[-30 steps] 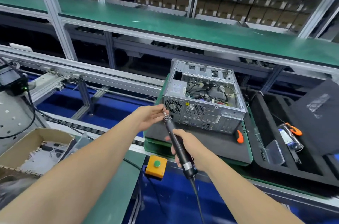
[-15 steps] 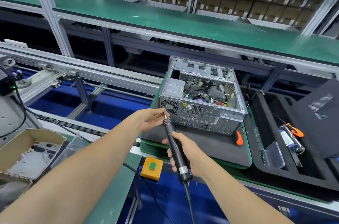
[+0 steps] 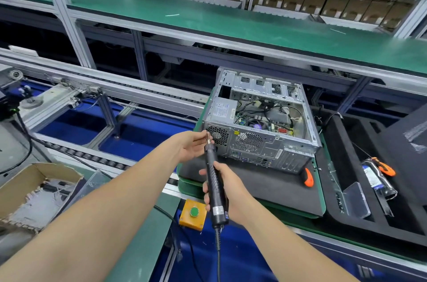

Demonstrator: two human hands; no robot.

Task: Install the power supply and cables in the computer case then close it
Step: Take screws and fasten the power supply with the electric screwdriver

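Grey metal computer case (image 3: 261, 140) lies open-side-up on the black mat (image 3: 254, 181), rear facing the person. The right hand (image 3: 228, 192) wraps its grip round a black electric screwdriver (image 3: 211, 166) angled toward it; the left hand (image 3: 193, 146) pinches the bit.

Left grip (image 3: 193, 146), right grip (image 3: 230, 197): both curled

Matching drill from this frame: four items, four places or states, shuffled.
1 driver
2 case
3 button box
4 cardboard box

a far left, top open
b yellow, green button on top
c gripped by right hand
d open side up, on black mat

Pairs: 1-c, 2-d, 3-b, 4-a
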